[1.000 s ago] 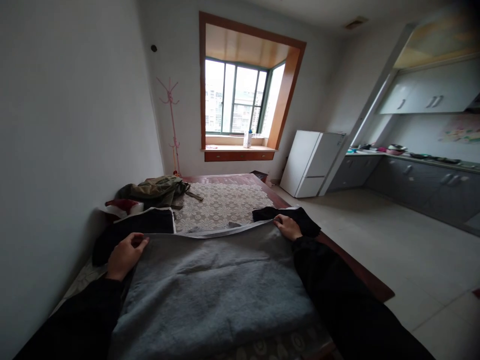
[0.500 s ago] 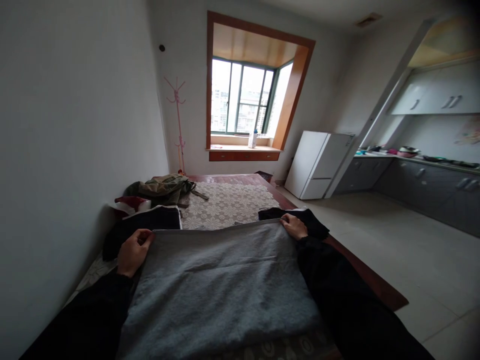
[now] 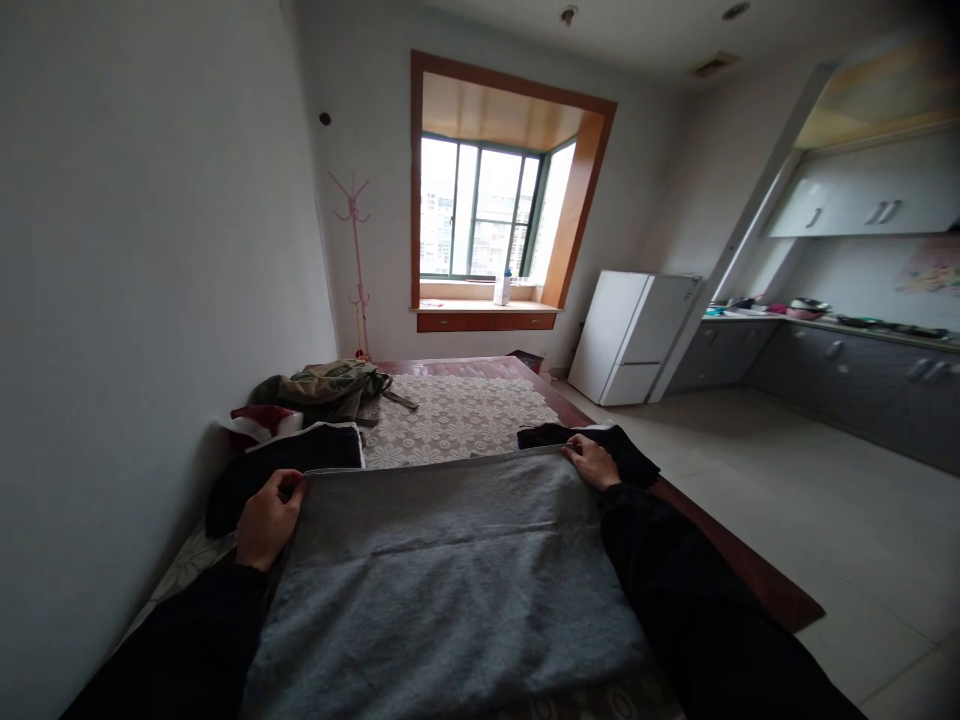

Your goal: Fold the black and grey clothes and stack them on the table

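Far left I see a plain white wall (image 3: pixel 135 250), and a pink metal coat stand (image 3: pixel 358 262) in the corner next to it. Low by the wall lies a red-and-white bundle of cloth (image 3: pixel 251 421), with an olive-green crumpled jacket (image 3: pixel 330 388) just behind it and a black folded garment with white trim (image 3: pixel 289 462) in front.

My left hand (image 3: pixel 268 520), black sleeve, sits on the near-left corner of the grey fleecy blanket (image 3: pixel 450 580); fingers curled together and pinched on the blanket's far edge, thumb tucked over the corner. The blanket lies flat and spread across the near end of the dark wooden table (image 3: pixel 739 560), its far edge running straight between both hands, over a cream lace floral tablecloth (image 3: pixel 457 415).

My right hand (image 3: pixel 592 462) holds the far-right corner of the same blanket, fingers closed down on the edge. It touches a black rumpled piece of cloth (image 3: pixel 626 452) lying just beyond it at the table's right edge.

Behind: wood-framed bay window (image 3: pixel 495 200) with a small white bottle (image 3: pixel 499 290) on the sill. Right of that a white fridge (image 3: pixel 634 335), then grey kitchen cabinets (image 3: pixel 847 385) under a cluttered counter.
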A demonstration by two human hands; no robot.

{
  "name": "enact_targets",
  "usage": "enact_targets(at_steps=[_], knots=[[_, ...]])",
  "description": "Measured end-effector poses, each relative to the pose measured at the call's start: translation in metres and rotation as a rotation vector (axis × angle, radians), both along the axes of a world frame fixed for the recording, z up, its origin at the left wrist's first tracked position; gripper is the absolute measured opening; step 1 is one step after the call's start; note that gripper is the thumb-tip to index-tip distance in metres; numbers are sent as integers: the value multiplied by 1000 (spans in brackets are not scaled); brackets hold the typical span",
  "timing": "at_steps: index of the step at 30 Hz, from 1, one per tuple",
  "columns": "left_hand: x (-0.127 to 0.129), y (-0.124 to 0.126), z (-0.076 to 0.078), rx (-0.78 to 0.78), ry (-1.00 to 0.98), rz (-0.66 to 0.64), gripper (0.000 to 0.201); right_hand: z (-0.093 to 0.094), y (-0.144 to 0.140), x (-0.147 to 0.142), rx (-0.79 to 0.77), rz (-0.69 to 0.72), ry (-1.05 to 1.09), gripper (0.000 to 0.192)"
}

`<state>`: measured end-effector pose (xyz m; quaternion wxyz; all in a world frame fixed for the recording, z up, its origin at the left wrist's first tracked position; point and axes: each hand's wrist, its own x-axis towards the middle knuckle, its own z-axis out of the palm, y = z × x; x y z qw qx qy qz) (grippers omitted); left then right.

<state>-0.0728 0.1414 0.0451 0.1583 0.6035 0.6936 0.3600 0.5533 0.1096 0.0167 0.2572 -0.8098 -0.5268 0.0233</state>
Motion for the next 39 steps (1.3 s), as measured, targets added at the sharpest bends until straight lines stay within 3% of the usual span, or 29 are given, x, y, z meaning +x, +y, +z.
enact_targets(at_steps=[7,15,22,26,29,31,34,37,39], knots=[[1,-2,0,61,-14,52,30,8,-6,-5,-48,-29,-23,28],[-1,2,-5,17,89,32,26,9,-7,-23,-141,-50,-81,35],[-3,5,-9,-3,163,22,31,8,-9,-26,-90,-23,-42,32],[-8,8,-5,-51,91,-43,43,17,-19,-28,2,50,33,48],[-12,-1,2,-92,-44,-126,63,22,-50,-27,79,106,85,64],[-17,-21,5,-86,-60,-182,74,18,-89,-26,154,135,118,62],[-26,-71,8,-73,22,-196,77,-4,-165,-28,263,122,194,45],[-34,-132,3,-163,44,-141,70,-33,-236,-33,207,40,178,36],[-36,-167,-3,-239,37,-125,65,-46,-269,-38,173,39,166,35]])
